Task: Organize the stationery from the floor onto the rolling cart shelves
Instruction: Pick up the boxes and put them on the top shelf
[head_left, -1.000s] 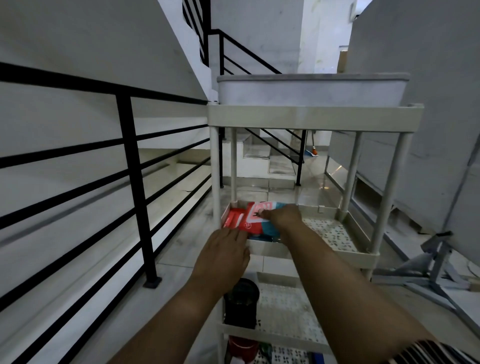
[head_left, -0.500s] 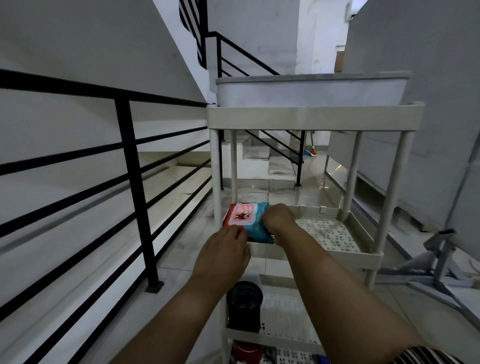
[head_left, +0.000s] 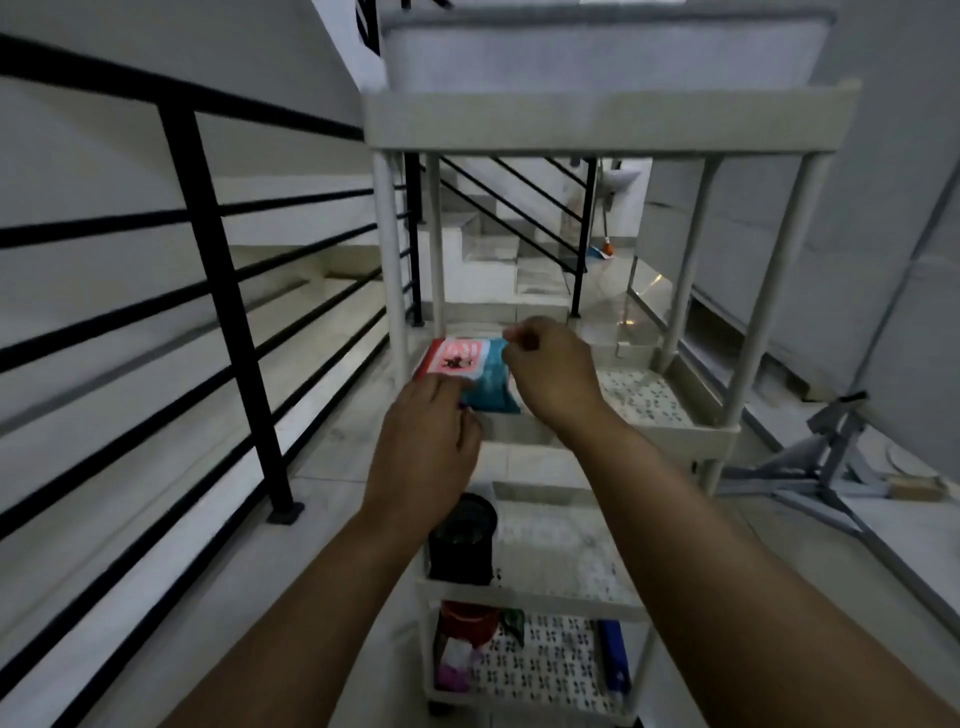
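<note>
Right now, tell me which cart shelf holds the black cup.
The third shelf down, below the shelf with the red-and-blue packet. The black cup stands at its left front corner; the bottom shelf holds a red container instead.

A white rolling cart (head_left: 613, 122) stands upright with stacked perforated shelves. On its second shelf, at the 9 o'clock end, lies a flat red and teal packet (head_left: 470, 371). A black cup (head_left: 461, 540) stands below it, a blue pen (head_left: 613, 657) lowest.
</note>
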